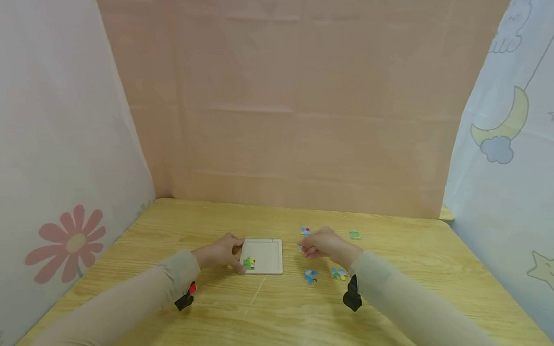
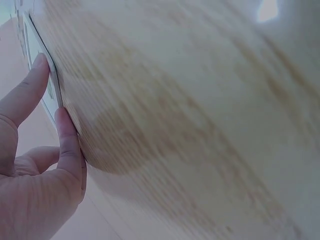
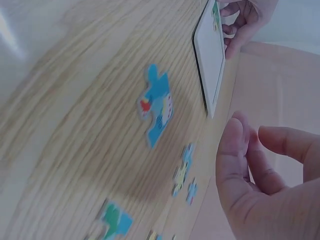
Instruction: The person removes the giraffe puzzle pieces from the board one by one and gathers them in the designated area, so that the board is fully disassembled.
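A square white puzzle board (image 1: 267, 253) lies on the table, with one green puzzle piece (image 1: 249, 263) in its near left corner. My left hand (image 1: 221, 251) grips the board's left side; in the left wrist view its thumb and a finger (image 2: 67, 127) touch the rim. My right hand (image 1: 327, 244) is held over the loose pieces, right of the board. Its fingers are loosely bent, and the right wrist view shows nothing between thumb and fingertips. Just beside those fingertips lies a blue-and-yellow piece (image 3: 182, 172). Nearer me is a blue piece with a red patch (image 3: 159, 105).
More loose pieces lie around the right hand: a blue and red one (image 1: 305, 231) behind, a green one (image 1: 355, 234) farther right, and a blue, green and yellow one (image 1: 339, 273) near the right wrist. A brown sheet (image 1: 290, 100) hangs behind the wooden table (image 1: 203, 315).
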Motion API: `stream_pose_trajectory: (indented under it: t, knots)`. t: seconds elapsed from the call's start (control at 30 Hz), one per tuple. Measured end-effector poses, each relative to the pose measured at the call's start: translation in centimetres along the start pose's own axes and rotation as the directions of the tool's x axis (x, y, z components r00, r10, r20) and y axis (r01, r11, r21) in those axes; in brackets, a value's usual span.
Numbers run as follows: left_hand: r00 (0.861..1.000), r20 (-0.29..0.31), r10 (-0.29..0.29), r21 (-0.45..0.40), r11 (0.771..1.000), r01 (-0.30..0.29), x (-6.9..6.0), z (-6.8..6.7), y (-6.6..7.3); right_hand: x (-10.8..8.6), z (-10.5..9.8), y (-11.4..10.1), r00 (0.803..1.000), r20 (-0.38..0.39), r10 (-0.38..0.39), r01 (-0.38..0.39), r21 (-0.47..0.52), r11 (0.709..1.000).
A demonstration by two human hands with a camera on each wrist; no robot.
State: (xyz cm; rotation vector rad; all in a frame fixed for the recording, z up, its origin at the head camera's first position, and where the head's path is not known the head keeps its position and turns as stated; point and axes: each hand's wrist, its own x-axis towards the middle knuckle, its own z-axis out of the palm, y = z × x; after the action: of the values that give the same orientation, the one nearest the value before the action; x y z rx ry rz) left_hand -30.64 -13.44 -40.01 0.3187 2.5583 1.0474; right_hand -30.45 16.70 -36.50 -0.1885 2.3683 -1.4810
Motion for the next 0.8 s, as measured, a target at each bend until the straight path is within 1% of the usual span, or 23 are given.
stream_pose_trajectory:
  t: [0.23, 0.4, 0.6, 0.8]
  knots:
    - [1.0, -0.013, -0.004, -0.011, 1.0, 0.004, 0.1, 0.2, -0.1, 1.1, 2.1, -1.3, 1.0, 0.008, -0.01, 0.01, 0.018, 1.0]
    - [1.0, -0.011, -0.012, -0.012, 1.0, 0.012, 0.2, 0.2, -0.2, 2.4, 3.8, -1.6, 1.0, 0.007, 0.009, -0.009, 0.049, 0.999]
    - [1.0, -0.004, -0.029, 0.003, 1.0, 0.029, 0.2, 0.1, 0.0, 3.8, 5.9, -2.0, 0.999, 0.03, 0.036, -0.038, 0.09, 0.995]
    - [0.999, -0.007, -0.033, 0.013, 0.999, 0.034, 0.0, 0.2, 0.6, 4.7, 7.3, -1.9, 0.998, 0.045, 0.034, -0.037, 0.058, 0.998]
